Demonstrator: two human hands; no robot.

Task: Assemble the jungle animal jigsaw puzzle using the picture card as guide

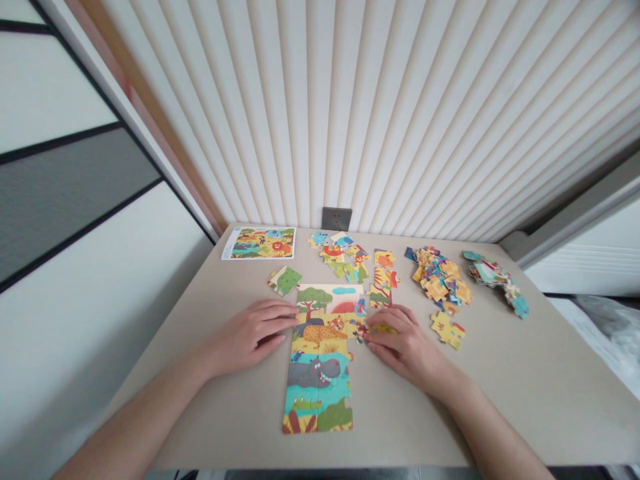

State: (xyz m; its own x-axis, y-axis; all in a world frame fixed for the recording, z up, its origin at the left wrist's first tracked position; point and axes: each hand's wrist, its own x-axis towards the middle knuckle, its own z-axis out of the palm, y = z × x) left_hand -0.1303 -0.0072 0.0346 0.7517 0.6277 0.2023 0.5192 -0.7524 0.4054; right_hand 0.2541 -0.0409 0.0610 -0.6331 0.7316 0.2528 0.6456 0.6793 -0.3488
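Observation:
A partly joined jigsaw puzzle (320, 373) lies flat on the table, showing a tree, a leopard, a hippo and a crocodile. My left hand (253, 333) rests at its left edge, fingers stretched out and holding nothing. At the right edge, the thumb and fingertips of my right hand (405, 340) close on a small puzzle piece (359, 331) beside the leopard. Under my right fingers a yellow piece (384, 328) shows in part. A green puzzle piece (286, 281) lies beyond my left hand, near the puzzle's upper left corner.
The picture sheet (260, 243) lies at the table's back left. Loose pieces (345, 257) and a short column of pieces (384, 277) lie behind the puzzle. Rightward are a mixed pile (440, 277), a teal pile (495, 277) and yellow pieces (447, 330). A socket (337, 219) sits on the ribbed wall.

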